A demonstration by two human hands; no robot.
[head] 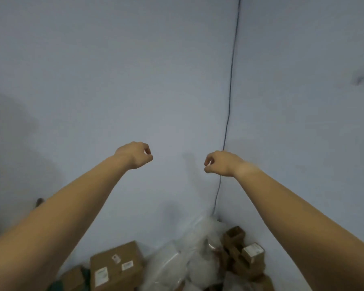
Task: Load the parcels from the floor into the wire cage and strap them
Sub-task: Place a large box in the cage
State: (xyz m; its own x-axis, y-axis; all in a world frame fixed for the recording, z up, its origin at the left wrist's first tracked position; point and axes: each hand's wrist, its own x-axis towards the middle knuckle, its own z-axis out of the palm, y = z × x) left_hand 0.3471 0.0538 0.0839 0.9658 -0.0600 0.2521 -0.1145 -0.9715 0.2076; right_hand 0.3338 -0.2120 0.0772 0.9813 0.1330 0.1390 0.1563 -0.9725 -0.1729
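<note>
Both my arms reach out in front of a pale wall. My left hand [136, 155] and my right hand [220, 162] hang with the fingers curled loosely inward, and I see nothing in either. Far below them a pile of parcels lies in the room's corner: a brown cardboard box [116, 266] with white labels, white plastic bags [185, 261], and smaller brown boxes [243, 255]. No wire cage or strap is in view.
A thin dark cable [229, 106] runs down the wall corner to the parcels. A grey shadow covers the wall at the left.
</note>
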